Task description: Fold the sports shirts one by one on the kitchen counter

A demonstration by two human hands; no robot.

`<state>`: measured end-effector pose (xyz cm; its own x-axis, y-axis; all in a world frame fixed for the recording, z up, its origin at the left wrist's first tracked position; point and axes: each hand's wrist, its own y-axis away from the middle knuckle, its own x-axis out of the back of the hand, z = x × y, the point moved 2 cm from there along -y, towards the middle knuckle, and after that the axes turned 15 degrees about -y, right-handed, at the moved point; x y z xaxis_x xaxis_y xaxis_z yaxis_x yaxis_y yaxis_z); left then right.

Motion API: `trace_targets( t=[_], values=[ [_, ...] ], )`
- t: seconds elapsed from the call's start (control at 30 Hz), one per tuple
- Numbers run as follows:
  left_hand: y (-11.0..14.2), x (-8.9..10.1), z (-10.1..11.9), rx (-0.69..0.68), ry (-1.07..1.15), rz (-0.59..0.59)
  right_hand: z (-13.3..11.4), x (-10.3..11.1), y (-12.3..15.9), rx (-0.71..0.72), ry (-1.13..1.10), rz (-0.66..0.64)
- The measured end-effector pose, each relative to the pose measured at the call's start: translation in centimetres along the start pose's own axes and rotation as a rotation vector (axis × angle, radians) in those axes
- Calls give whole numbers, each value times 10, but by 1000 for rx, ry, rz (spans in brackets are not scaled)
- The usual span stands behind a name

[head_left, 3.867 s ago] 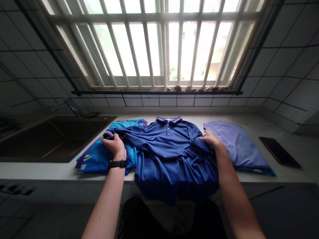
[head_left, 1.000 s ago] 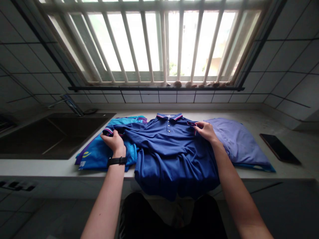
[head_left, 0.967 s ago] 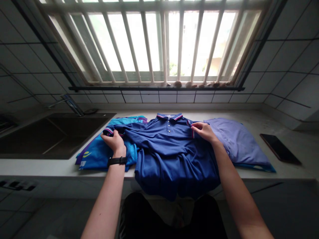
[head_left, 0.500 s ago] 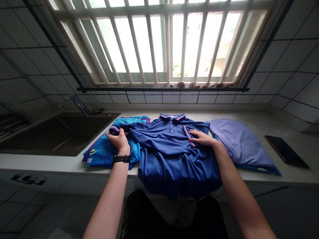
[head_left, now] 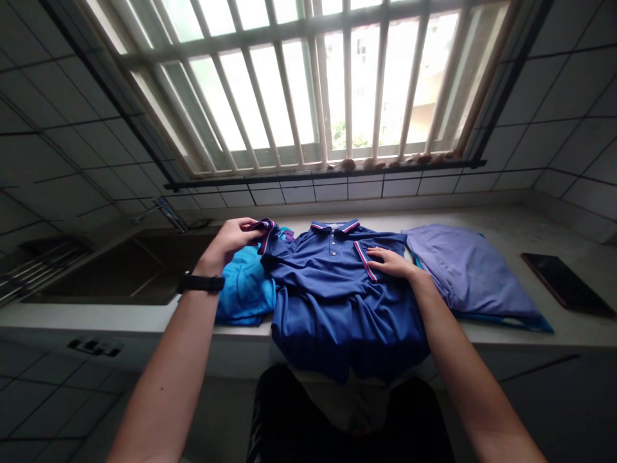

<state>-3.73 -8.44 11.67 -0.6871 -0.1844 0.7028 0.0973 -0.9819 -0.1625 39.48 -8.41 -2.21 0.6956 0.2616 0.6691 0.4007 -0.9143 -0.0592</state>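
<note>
A dark blue polo shirt [head_left: 332,296] lies face up on the counter, collar toward the window, its lower part draping over the front edge. Its collar and sleeve cuffs carry red and white stripes. My left hand [head_left: 236,238] is closed on the striped cuff of the left-side sleeve and holds it raised. The right-side sleeve is folded inward over the chest. On that sleeve my right hand [head_left: 389,262] rests flat with the fingers stretched out. Folded bright blue clothing [head_left: 248,283] lies under and beside my left forearm.
A folded lilac garment [head_left: 467,267] with blue cloth beneath lies right of the shirt. Farther right is a black phone [head_left: 569,283]. A dark sink [head_left: 110,270] with a faucet [head_left: 171,213] is at the left. Behind the counter [head_left: 486,218] is a barred window [head_left: 308,96].
My left hand has lifted the sleeve cuff and moved it up and inward, toward the collar. My right hand stays on the folded sleeve. The view has tilted slightly.
</note>
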Motion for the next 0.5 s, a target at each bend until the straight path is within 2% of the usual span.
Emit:
trace_targets(
  t=[0.07, 0.17, 0.2, 0.37, 0.43, 0.5],
  values=[
    [-6, 14, -9, 60, -42, 160, 3, 0, -1, 0, -7, 0],
    [-9, 29, -30, 110, -232, 481, 6, -1, -2, 1, -18, 6],
    [-8, 30, -39, 145, -243, 526, 6, -1, -2, 1, -20, 10],
    [1, 25, -83, 445, -88, 428, 8, -1, -2, 4, -26, 25],
    [5, 24, -94, 503, -84, 386, 7, -1, -2, 16, -31, 29],
    [4, 22, -100, 523, -101, 279, 7, 0, -1, 21, -33, 32]
  ],
)
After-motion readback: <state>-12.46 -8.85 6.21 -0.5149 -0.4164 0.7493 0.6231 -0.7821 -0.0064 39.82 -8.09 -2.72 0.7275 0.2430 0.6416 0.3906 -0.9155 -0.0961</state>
